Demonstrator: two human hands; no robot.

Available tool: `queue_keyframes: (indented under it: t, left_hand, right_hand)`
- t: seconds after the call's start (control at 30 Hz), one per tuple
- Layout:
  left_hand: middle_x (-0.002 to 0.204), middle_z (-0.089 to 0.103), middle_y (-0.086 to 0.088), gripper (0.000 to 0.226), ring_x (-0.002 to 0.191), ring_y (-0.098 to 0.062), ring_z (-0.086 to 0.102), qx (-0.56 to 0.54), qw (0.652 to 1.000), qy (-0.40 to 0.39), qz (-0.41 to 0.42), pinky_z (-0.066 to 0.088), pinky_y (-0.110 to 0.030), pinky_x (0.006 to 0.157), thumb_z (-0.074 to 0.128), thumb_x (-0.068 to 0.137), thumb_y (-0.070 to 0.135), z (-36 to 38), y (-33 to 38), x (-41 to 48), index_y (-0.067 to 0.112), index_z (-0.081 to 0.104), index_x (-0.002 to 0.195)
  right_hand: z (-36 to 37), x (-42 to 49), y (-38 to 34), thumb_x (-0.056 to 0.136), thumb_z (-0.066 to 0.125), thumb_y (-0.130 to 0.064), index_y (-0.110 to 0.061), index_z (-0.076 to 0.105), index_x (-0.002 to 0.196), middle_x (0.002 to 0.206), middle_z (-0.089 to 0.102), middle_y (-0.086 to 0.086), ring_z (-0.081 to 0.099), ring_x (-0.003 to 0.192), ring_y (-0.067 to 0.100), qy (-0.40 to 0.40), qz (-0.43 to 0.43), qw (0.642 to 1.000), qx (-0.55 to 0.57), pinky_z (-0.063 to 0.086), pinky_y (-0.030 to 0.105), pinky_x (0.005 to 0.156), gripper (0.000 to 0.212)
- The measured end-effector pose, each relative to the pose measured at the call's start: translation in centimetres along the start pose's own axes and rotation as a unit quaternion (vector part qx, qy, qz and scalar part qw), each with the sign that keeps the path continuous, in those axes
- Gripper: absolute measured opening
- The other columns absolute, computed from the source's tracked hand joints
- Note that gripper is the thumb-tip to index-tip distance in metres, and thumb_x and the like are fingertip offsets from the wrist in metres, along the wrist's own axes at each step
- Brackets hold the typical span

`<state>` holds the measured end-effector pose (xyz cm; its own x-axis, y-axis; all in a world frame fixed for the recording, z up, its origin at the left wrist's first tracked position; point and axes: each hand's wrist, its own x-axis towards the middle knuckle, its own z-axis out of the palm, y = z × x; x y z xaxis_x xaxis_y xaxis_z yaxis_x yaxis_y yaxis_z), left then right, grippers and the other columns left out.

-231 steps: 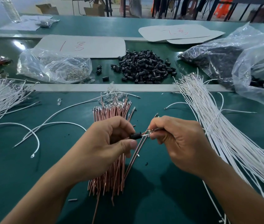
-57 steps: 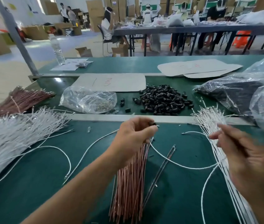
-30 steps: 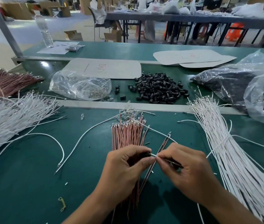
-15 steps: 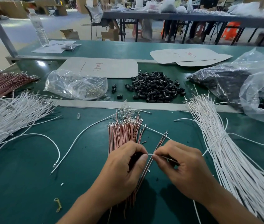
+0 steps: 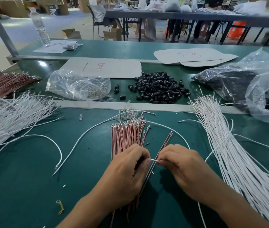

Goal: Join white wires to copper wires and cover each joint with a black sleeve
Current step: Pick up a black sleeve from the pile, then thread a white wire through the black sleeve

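Left hand [image 5: 127, 171]: fingers curled, thumb and forefinger pinching one end of a short visible stretch of white wire [image 5: 154, 160]. Whatever else sits inside the curled fingers is hidden; cannot tell if a sleeve is there. Right hand [image 5: 183, 170]: fingers also curled, fingertips pinching the same wire's other side. The two hands are close together, with the wire bridging the small gap between them.

Wire is held just above the near end of the copper wire bundle [image 5: 127, 137], which lies lengthwise on the green mat [image 5: 23, 162], with its metal tips pointing away from the person. The left hand covers the bundle's near part. A pair of darker wires [image 5: 164, 146] runs diagonally under the held wire, between the hands.

One loose black sleeve [image 5: 147, 143] lies beside the copper bundle. To the right is a large fan of white wires [image 5: 229, 145]. A second white heap [image 5: 7, 116] is on the left, with another copper bundle [image 5: 3, 81] behind it.

Across the metal strip, a pile of black sleeves [image 5: 158, 87] sits at centre. A clear bag of small metal parts [image 5: 79, 86] is to its left, and a plastic bag of dark pieces [image 5: 229, 83] to its right. A cardboard sheet [image 5: 102, 67] with red marks lies behind the clear bag. A yellow rubber band [image 5: 60, 206] lies near the left forearm. A water bottle [image 5: 39, 25] stands at far left.
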<state>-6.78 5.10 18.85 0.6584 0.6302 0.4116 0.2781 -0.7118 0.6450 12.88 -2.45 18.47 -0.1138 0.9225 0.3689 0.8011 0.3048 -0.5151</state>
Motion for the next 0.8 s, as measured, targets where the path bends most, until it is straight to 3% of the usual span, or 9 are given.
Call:
queue_keyframes:
  t: [0.13, 0.23, 0.43, 0.5, 0.57, 0.63, 0.8]
  left_hand:
    - [0.076, 0.046, 0.022, 0.013, 0.071, 0.003, 0.047, 0.001, 1.0, -0.006, -0.011, 0.032, -0.009, 0.064, 0.056, 0.096, 0.021, 0.0, 0.1, -0.1, 0.023, 0.053, 0.084]
    - [0.07, 0.048, 0.019, 0.013, 0.067, 0.0, 0.048, -0.014, 0.999, -0.012, -0.026, 0.033, -0.01, 0.061, 0.056, 0.096, 0.024, -0.1, 0.0, -0.1, 0.025, 0.053, 0.082]
    - [0.063, 0.051, 0.014, 0.013, 0.054, -0.003, 0.042, -0.152, 0.983, -0.034, -0.093, 0.035, -0.016, 0.053, 0.057, 0.097, 0.029, -0.3, -0.8, 0.0, 0.028, 0.058, 0.084]
    - [0.069, 0.06, 0.012, 0.008, 0.059, -0.004, 0.052, -0.168, 0.98, -0.024, -0.107, 0.044, -0.019, 0.057, 0.064, 0.096, 0.026, -0.4, -1.2, -0.1, 0.031, 0.062, 0.09]
    - [0.085, 0.07, 0.01, 0.015, 0.078, -0.01, 0.067, -0.17, 0.978, -0.01, -0.121, 0.054, -0.021, 0.071, 0.072, 0.091, 0.023, -0.4, -1.6, -0.2, 0.034, 0.063, 0.095]
    - [0.093, 0.073, 0.007, 0.022, 0.091, -0.017, 0.071, -0.195, 0.973, -0.007, -0.123, 0.057, -0.027, 0.08, 0.076, 0.088, 0.018, -0.4, -1.8, -0.1, 0.035, 0.063, 0.095]
    - [0.093, 0.075, 0.003, 0.023, 0.09, -0.018, 0.073, -0.231, 0.966, -0.009, -0.114, 0.06, -0.033, 0.081, 0.078, 0.085, 0.013, -0.1, -1.5, -0.2, 0.031, 0.068, 0.096]
  right_hand:
    - [-0.3, 0.1, -0.4, 0.091, 0.074, -0.016, -0.013, 0.073, 0.082, 0.088, 0.068, -0.012, 0.065, 0.082, 0.009, 0.079, 0.002, 0.997, 0.004, 0.054, 0.032, 0.073, 0.01]
    - [-0.1, 0.1, -0.5, 0.091, 0.075, -0.014, -0.01, 0.071, 0.081, 0.088, 0.066, -0.008, 0.065, 0.08, 0.011, 0.117, -0.016, 0.993, -0.011, 0.054, 0.03, 0.071, 0.012]
    - [0.1, 0.2, -0.5, 0.092, 0.072, -0.013, -0.006, 0.069, 0.081, 0.09, 0.065, -0.003, 0.063, 0.081, 0.016, 0.148, -0.047, 0.987, -0.032, 0.053, 0.031, 0.073, 0.013]
    - [0.0, 0.2, -0.3, 0.093, 0.071, -0.013, -0.006, 0.068, 0.082, 0.09, 0.064, -0.003, 0.063, 0.081, 0.017, 0.152, -0.041, 0.987, -0.03, 0.053, 0.033, 0.071, 0.014]
    - [-0.2, 0.2, -0.1, 0.093, 0.07, -0.014, -0.006, 0.068, 0.082, 0.09, 0.064, -0.003, 0.063, 0.081, 0.017, 0.156, -0.034, 0.987, -0.032, 0.053, 0.034, 0.07, 0.014]
    - [-0.1, 0.2, 0.0, 0.094, 0.069, -0.015, -0.007, 0.068, 0.082, 0.091, 0.064, -0.004, 0.062, 0.081, 0.017, 0.147, -0.037, 0.988, -0.037, 0.052, 0.034, 0.071, 0.014]
    - [0.4, 0.1, -0.1, 0.095, 0.069, -0.016, -0.007, 0.068, 0.084, 0.092, 0.064, -0.004, 0.06, 0.081, 0.019, 0.116, -0.056, 0.991, -0.048, 0.052, 0.036, 0.071, 0.014]
